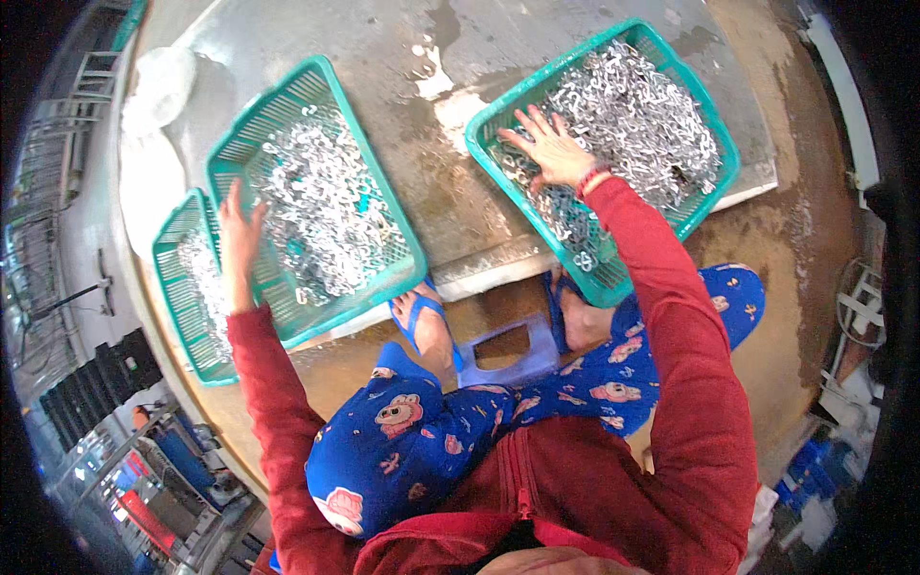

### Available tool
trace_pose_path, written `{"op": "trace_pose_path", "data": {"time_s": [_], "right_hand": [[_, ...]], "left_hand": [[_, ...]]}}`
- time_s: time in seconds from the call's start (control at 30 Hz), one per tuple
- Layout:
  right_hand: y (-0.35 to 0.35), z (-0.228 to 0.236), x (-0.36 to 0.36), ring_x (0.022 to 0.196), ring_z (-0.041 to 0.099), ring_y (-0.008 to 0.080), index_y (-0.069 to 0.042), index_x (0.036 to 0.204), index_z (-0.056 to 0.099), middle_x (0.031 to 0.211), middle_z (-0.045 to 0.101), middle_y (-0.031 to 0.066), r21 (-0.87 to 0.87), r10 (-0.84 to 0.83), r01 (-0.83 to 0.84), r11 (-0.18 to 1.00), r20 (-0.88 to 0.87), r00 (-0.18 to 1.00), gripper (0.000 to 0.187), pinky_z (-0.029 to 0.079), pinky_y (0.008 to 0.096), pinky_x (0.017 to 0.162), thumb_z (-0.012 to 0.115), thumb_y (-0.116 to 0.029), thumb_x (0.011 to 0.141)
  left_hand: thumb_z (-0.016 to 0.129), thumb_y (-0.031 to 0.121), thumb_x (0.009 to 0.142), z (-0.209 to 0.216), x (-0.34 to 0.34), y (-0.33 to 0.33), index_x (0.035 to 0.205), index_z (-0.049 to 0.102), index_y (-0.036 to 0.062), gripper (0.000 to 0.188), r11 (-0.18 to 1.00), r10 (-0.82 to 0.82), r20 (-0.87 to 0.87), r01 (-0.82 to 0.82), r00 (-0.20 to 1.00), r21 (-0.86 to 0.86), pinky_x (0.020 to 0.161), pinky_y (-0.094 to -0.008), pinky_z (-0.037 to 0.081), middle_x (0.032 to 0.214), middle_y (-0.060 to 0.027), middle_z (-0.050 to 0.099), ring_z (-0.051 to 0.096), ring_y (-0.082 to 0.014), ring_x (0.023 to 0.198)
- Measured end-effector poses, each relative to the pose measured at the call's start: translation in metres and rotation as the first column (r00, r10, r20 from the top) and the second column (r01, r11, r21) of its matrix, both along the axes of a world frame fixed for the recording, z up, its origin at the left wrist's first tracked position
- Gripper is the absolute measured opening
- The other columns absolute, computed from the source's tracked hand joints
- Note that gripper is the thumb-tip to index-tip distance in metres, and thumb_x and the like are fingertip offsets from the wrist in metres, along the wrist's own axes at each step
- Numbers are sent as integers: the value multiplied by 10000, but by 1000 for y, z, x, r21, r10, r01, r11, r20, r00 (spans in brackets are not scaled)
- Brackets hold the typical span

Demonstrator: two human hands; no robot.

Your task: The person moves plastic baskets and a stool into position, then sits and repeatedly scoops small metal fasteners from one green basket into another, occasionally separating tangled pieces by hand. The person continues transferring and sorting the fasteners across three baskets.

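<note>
Over the pieces at the left part of the right green plastic basket is my right hand, its fingers spread, holding nothing I can see. Small hook-shaped metal pieces heap in that basket, with darker ones near its lower left corner. My left hand is open at the left side of the middle green basket, beside where a smaller green basket adjoins it. Similar shiny pieces lie in the middle basket, and more small pieces in the smaller one.
The baskets stand on a wet, stained metal sheet. White plastic bags lie at its far left. A small blue plastic stool sits between my sandalled feet. Racks and tools crowd the lower left, and a white-framed fan stands at the right.
</note>
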State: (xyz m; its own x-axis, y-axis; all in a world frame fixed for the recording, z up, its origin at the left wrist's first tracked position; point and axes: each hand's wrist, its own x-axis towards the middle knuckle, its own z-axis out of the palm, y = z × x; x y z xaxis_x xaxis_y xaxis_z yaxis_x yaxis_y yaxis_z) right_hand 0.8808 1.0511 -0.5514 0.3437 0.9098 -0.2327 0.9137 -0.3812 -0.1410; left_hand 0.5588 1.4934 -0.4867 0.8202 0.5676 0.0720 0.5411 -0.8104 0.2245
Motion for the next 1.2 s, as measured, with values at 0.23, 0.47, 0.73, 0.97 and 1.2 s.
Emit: {"op": "trace_pose_path", "data": {"time_s": [0.23, 0.47, 0.73, 0.97, 1.2], "right_hand": [[-40, -22, -23, 1372, 160, 390, -255, 1453, 215, 1464, 252, 182, -299, 76, -86, 950, -45, 996, 1217, 143, 792, 908, 784, -619, 440], [-115, -13, -81, 1371, 189, 308, -335, 1462, 120, 1476, 231, 97, -539, 158, -84, 838, 93, 983, 998, 269, 798, 790, 735, -391, 679], [-123, -35, -67, 1305, 315, 322, -390, 1406, 267, 1450, 268, 106, -285, 46, -11, 958, 117, 992, 735, 394, 676, 778, 539, -48, 815], [-121, -45, -77, 1091, 443, 378, -172, 1229, 479, 1113, 439, 187, -21, -32, 33, 999, 71, 997, 559, 491, 487, 766, 585, -13, 703], [-107, 3, -26, 849, 561, 188, -54, 1261, 388, 1002, 564, 80, 27, -357, 637, 771, -809, 467, 693, 459, 300, 764, 698, -102, 643]], "left_hand": [[567, 183, 889, 121, -84, -130, 1392, 353, 108, 551, 977, 195, -127, -205, 973, -66, 1039, -433, 311, 1388, -211, 352, 342, -368, 1290], [612, 131, 854, 129, -163, -154, 1404, 337, 117, 615, 942, 330, -55, -333, 942, -41, 1054, -434, 295, 1390, -215, 340, 332, -369, 1292], [656, 98, 799, 89, -177, -185, 1401, 326, 95, 687, 938, 326, 38, -318, 945, -139, 1075, -444, 266, 1381, -215, 376, 297, -373, 1308], [662, 186, 816, 84, -217, -233, 1415, 303, 198, 699, 844, 508, 39, -489, 860, -220, 1041, -485, 324, 1384, -291, 268, 308, -446, 1281], [661, 157, 811, 89, -239, -239, 1410, 299, 196, 700, 797, 580, -13, -571, 815, -197, 1032, -487, 334, 1377, -284, 282, 319, -460, 1262]]}}
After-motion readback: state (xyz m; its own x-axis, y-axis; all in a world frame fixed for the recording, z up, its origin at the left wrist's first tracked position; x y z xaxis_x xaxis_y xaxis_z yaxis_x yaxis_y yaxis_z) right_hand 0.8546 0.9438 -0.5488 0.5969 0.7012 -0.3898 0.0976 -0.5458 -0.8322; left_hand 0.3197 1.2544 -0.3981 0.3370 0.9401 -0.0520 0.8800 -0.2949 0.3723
